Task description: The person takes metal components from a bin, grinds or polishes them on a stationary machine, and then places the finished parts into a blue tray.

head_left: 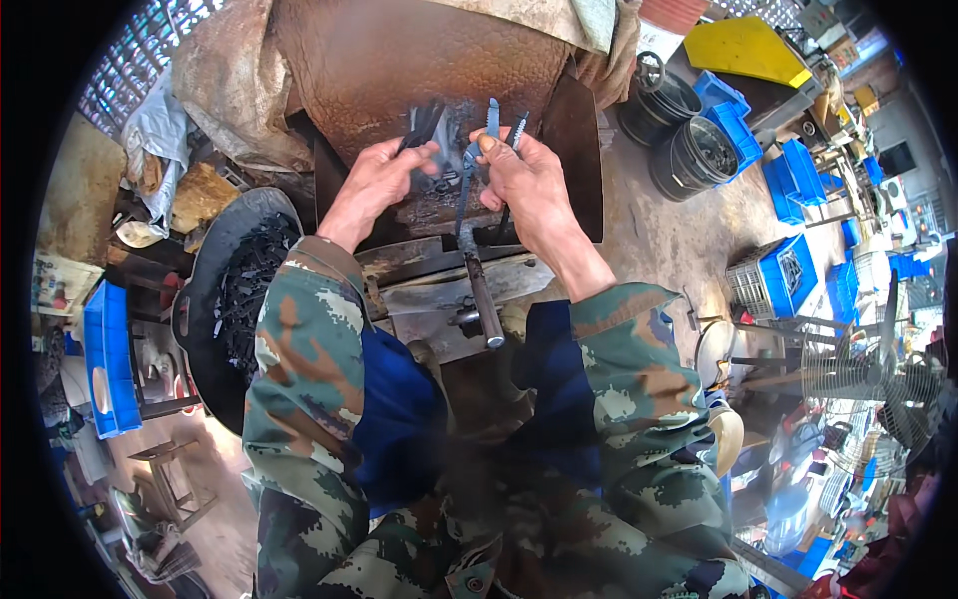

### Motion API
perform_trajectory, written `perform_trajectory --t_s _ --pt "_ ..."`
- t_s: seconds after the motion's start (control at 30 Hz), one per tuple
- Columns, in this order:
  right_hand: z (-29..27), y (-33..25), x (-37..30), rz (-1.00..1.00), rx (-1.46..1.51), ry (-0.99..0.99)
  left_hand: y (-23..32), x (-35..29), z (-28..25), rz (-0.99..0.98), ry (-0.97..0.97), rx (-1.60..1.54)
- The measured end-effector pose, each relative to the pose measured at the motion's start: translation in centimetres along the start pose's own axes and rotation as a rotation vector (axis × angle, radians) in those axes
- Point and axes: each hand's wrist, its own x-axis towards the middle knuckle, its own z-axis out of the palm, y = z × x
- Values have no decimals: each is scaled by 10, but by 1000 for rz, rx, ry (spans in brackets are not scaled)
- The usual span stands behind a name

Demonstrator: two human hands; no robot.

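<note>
My left hand [384, 180] is closed around some dark flat strips [427, 122], blurred at their upper ends. Beside it, my right hand [529, 185] pinches grey metal strips with toothed edges [493, 115] between thumb and fingers; the strips fan out above and below the grip. Both hands are over an open metal box [574, 150] with a dirty brown inside. From its near edge a dark metal rod [483, 299] sticks out toward me, just below the right hand. What lies behind the strips is smeared and hard to make out.
A wide black pan [215, 364] full of small dark pieces [249, 290] stands to the left. Black buckets [689, 160] and blue crates [788, 270] are on the right, with a fan [878, 369] farther out. Brown sheeting [230, 80] hangs behind the box.
</note>
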Motion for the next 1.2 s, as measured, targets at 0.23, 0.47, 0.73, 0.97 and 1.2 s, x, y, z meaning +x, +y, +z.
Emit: perform_trajectory --t_s 0.23,0.47,0.73,0.97,1.2 --pt "-18 0 -3 -5 1 26 -56 33 -22 -82 -46 174" --pt "-27 -4 -5 -44 -15 72 -71 43 -29 -46 -161 413" --pt "-24 -12 -9 11 72 71 -54 37 -25 255 -187 706" --pt "-30 -10 -15 130 197 83 -43 34 -27 83 -21 568" --pt "-35 6 -45 -23 -542 -76 -75 40 -50 132 142 710"
